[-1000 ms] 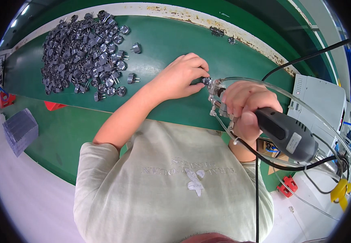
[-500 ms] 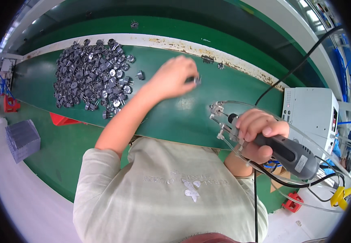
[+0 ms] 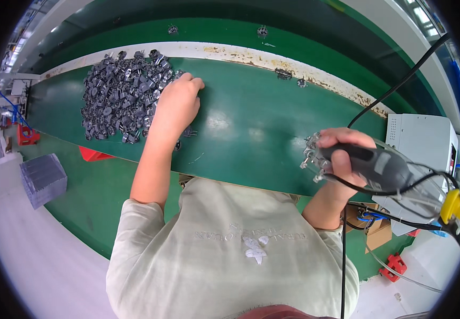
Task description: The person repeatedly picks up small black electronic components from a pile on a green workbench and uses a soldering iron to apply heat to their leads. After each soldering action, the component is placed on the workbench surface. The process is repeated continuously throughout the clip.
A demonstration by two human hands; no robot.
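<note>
A heap of small grey and clear plug-like parts with metal pins (image 3: 121, 95) lies on the green worktop (image 3: 240, 154), at the left. My left hand (image 3: 179, 103) is at the heap's right edge, its fingers curled down among the parts. Whether a part sits in its fingertips is hidden. On the right, my right hand (image 3: 344, 154) is wrapped round a grey corded electric screwdriver (image 3: 381, 167). Metal fittings and clear tubing surround the screwdriver's front end, which hangs over the worktop and points left.
Beyond a worn white ledge (image 3: 224, 52) runs a lower green strip, with one part (image 3: 262, 32) and another (image 3: 172, 30) on it. Two dark parts lie by the ledge. A pale machine box (image 3: 421, 138) stands right. A black cable (image 3: 400, 82) arches down near the screwdriver.
My left hand has swung left from mid-worktop to the heap, and the part it held is gone from it. Another part now shows on the far strip. The screwdriver has tilted and shifted slightly.
</note>
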